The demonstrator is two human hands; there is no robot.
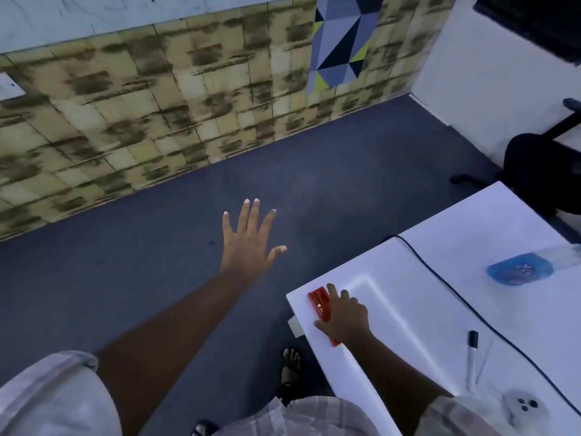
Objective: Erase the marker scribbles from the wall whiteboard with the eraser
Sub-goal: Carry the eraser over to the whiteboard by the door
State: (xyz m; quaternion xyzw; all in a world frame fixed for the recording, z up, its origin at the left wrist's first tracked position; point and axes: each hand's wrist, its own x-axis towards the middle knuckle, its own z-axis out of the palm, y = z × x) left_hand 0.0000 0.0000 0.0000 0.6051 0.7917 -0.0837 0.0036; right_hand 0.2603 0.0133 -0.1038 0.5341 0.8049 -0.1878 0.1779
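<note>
The eraser (321, 306) is a small red plastic block lying near the corner of the white table (440, 253), close to the edge that faces the floor. The person's right hand (344, 316) is on top of it, fingers curled over its far side and thumb down along the near edge, so it looks like a grip closing round the body, though much of the eraser is hidden under the palm. I would judge it light and rigid, a hard shell with a soft wiping pad that cannot be seen from here. The glossy plastic may be a little slippery, so holding it across the long sides, pad face outward, seems the sound way to carry and press it.

The left hand (250, 237) is stretched out over the dark carpet with all fingers spread and straight, holding nothing.

The whiteboard (94, 17) is well away from the table, up on the wall above the patterned tan panels; faint dark scribbles show on it, so the wiping is not yet begun.

On the same table lie a black cable (446, 287), a marker (472, 350) with a black cap, and a blue object (520, 270) too blurred to make out. A black office chair (540, 165) stands beyond the table's far end.
</note>
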